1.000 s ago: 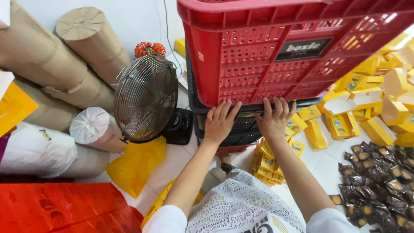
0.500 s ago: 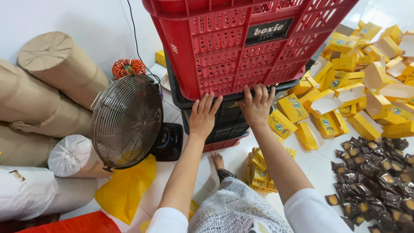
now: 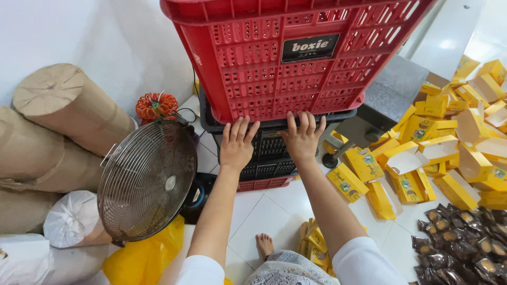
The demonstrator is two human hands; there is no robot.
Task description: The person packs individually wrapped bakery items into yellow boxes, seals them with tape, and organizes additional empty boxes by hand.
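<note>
A big red plastic crate [image 3: 285,58] sits on top of a black crate [image 3: 274,145], which rests on another red crate [image 3: 264,183] on the white tiled floor. My left hand [image 3: 236,143] lies flat, fingers spread, against the black crate's front, just under the red crate's lower edge. My right hand [image 3: 303,136] presses the same way beside it, fingertips touching the red crate's base. Neither hand holds anything.
A wire-caged floor fan [image 3: 147,179] stands left of the crates, with brown paper rolls [image 3: 68,108] and white sacks [image 3: 74,219] behind it. Yellow cartons [image 3: 422,153] and dark sachets [image 3: 459,248] litter the floor at right. A bare foot [image 3: 264,245] shows below.
The view has drifted so the crates sit higher and more central. Both hands stay flat on the black crate, shifting slightly right with it.
</note>
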